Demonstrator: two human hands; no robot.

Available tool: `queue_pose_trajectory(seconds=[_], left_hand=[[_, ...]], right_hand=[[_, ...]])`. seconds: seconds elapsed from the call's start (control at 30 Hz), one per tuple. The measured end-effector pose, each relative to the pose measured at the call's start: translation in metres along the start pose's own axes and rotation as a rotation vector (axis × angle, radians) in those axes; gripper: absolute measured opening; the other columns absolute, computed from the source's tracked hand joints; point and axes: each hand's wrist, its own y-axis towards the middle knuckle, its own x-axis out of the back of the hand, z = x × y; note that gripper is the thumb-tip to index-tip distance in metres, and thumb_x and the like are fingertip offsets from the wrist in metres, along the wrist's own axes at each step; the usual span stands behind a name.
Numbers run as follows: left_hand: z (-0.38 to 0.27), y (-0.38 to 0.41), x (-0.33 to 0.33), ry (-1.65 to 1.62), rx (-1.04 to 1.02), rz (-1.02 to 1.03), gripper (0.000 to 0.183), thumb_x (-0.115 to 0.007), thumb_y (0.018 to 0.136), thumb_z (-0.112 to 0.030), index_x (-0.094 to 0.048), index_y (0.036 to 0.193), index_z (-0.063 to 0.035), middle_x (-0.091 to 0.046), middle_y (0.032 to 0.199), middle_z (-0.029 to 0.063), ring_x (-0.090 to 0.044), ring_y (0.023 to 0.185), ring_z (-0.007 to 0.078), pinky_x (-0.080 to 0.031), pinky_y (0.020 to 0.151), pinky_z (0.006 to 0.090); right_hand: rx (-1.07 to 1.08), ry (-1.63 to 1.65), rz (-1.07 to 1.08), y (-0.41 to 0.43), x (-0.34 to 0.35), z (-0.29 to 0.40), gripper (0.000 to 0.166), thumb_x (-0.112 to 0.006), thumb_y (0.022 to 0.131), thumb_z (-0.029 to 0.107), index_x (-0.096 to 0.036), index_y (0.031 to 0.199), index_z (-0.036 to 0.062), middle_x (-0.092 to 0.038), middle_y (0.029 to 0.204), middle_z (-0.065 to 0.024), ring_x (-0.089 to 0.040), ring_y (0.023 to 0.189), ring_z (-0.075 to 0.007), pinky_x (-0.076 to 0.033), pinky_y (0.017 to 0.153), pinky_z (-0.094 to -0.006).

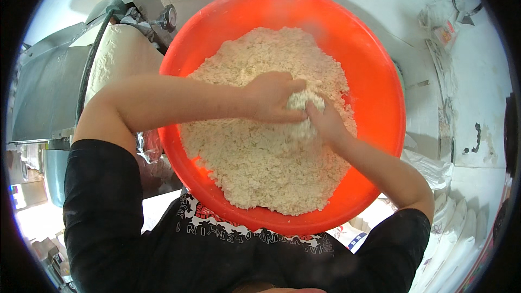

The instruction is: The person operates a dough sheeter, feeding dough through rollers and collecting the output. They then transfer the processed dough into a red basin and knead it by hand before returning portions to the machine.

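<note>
A large round orange plastic basin [378, 89] stands before me, holding a broad heap of pale, crumbly, moist grain-like material [252, 162]. My left hand [274, 97] reaches in from the left side of the picture, above the middle of the heap. Facing it from the right is my right hand [327, 120]. Between the two palms is a clump of the crumbly material [303, 101], pressed by both hands. Loose crumbs fall below them, blurred by motion. The fingertips are partly hidden by the clump and by each other.
A metal machine [53, 85] with a black knob [167, 18] and a dark cable [91, 63] stands at the left, beside a large pale rounded form [122, 55]. White sacks [452, 232] are stacked at the lower right. A plastic bag [437, 18] hangs at the upper right wall.
</note>
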Motion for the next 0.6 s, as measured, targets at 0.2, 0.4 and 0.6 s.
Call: queue_pose_trajectory(seconds=[0.2,0.4,0.6], left_hand=[[-0.013,-0.022,0.006,0.027,-0.080,-0.050,0.073,-0.070,0.074,-0.045,-0.044,0.125,-0.0002,-0.051,0.113,0.0250,-0.051,0.107,0.0385,-0.040,0.091,0.0428],[0.019,-0.001,0.020,-0.140,0.007,0.240,0.079,-0.073,0.068,-0.045,-0.042,0.130,-0.0062,-0.053,0.118,0.0213,-0.051,0.112,0.0346,-0.043,0.091,0.0418],[-0.016,-0.033,0.010,-0.009,0.028,0.206,0.083,-0.080,0.058,-0.035,-0.042,0.126,-0.0065,-0.050,0.115,0.0225,-0.047,0.111,0.0387,-0.039,0.093,0.0459]], right_hand=[[0.237,-0.161,0.058,-0.035,0.002,-0.008,0.078,-0.060,0.081,0.043,-0.028,0.138,0.0000,-0.042,0.132,-0.0232,-0.038,0.126,-0.0326,-0.031,0.103,-0.0434],[0.351,0.092,0.425,-0.003,0.023,0.005,0.097,-0.071,0.066,0.047,-0.027,0.139,0.0011,-0.045,0.127,-0.0217,-0.042,0.123,-0.0311,-0.033,0.102,-0.0410],[0.298,-0.186,0.296,-0.029,0.014,-0.008,0.100,-0.080,0.059,0.039,-0.030,0.137,0.0022,-0.043,0.125,-0.0206,-0.044,0.119,-0.0320,-0.035,0.101,-0.0394]])
